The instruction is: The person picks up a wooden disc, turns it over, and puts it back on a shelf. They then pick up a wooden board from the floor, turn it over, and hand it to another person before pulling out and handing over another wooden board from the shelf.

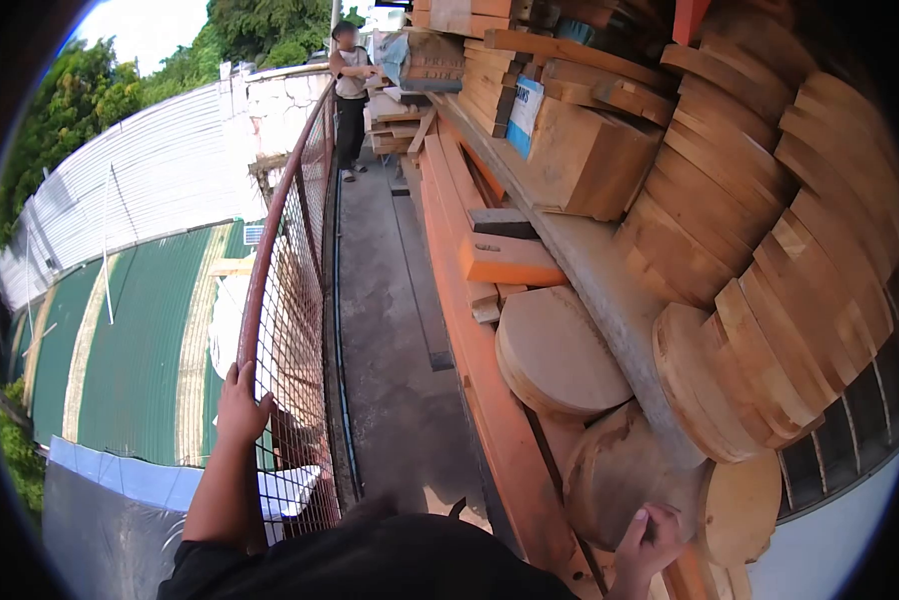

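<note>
My left hand (242, 408) rests on the red-brown railing (266, 240), with its fingers over the top rail and the thumb toward the wire mesh (292, 370). Low on the right, my right hand (654, 540) has its fingers curled in, and no object shows in it. Behind and beside that hand are round wooden slabs (618, 470). A thick rounded wooden slab (562, 345) lies a little farther ahead, next to a long orange-brown timber (485, 390).
A narrow concrete walkway (385, 300) runs ahead between railing and timber. Another person (351, 100) stands at its far end. On the right, a ledge (580, 260) carries stacked round slabs (715, 190) and cardboard boxes (592, 155). Green roofing (140, 330) lies beyond the railing.
</note>
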Action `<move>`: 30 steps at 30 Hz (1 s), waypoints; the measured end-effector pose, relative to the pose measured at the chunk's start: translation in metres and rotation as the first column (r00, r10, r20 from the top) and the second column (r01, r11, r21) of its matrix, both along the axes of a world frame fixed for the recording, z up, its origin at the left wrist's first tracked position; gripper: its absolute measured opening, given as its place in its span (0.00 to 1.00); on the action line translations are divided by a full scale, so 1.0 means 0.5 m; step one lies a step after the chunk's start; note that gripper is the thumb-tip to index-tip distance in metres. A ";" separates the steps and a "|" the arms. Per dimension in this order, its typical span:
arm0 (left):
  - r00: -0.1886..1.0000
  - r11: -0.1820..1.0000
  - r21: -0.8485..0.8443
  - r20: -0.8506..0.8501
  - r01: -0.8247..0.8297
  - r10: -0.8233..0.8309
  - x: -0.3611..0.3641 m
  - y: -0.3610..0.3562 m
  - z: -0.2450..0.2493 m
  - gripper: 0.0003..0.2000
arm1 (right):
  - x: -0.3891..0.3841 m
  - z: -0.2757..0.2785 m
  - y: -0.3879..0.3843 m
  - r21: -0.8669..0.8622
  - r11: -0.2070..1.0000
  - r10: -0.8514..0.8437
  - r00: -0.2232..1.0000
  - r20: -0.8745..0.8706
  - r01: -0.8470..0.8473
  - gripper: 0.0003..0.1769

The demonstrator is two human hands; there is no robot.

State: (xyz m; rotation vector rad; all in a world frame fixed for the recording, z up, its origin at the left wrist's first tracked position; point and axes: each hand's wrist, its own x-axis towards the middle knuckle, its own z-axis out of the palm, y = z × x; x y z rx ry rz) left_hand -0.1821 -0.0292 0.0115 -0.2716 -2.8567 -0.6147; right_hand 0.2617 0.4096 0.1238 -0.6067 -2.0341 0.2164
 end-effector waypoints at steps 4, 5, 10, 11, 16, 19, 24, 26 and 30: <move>1.000 1.000 0.008 -0.006 0.001 -0.001 -0.001 -0.002 -0.005 0.38 | -0.004 0.005 -0.002 -0.005 1.000 0.018 1.000 0.017 -0.018 0.04; 1.000 1.000 0.014 -0.007 0.001 -0.001 0.001 -0.002 -0.007 0.38 | -0.004 0.008 -0.003 -0.012 1.000 0.024 0.999 0.025 -0.024 0.04; 0.999 1.000 0.014 0.031 -0.018 0.018 0.015 0.008 0.019 0.37 | -0.003 0.003 0.000 -0.049 0.998 0.035 0.999 0.005 -0.035 0.04; 0.999 1.000 0.011 0.036 -0.017 0.017 0.015 0.009 0.022 0.36 | -0.003 0.002 -0.002 -0.067 0.997 0.030 1.000 -0.001 -0.030 0.04; 1.000 1.000 0.010 0.020 0.001 -0.001 0.007 0.002 0.009 0.37 | -0.002 0.003 -0.001 -0.049 0.998 0.028 1.000 0.010 -0.028 0.05; 0.999 1.000 0.021 0.047 -0.010 0.009 0.009 0.007 0.016 0.37 | -0.001 0.004 0.000 -0.032 0.999 0.029 0.999 0.020 -0.029 0.05; 0.999 0.999 0.038 0.048 -0.007 0.005 0.008 0.007 0.014 0.37 | -0.001 0.001 -0.001 -0.039 0.999 0.018 1.000 0.011 -0.017 0.04; 0.999 0.999 0.034 0.045 -0.005 0.003 0.006 0.004 0.008 0.38 | -0.002 0.001 -0.003 -0.033 0.999 0.000 1.000 0.002 0.000 0.04; 0.999 1.000 0.026 0.044 -0.001 0.000 0.007 0.004 0.012 0.38 | -0.005 0.006 -0.006 -0.030 1.000 0.010 1.000 -0.018 -0.010 0.04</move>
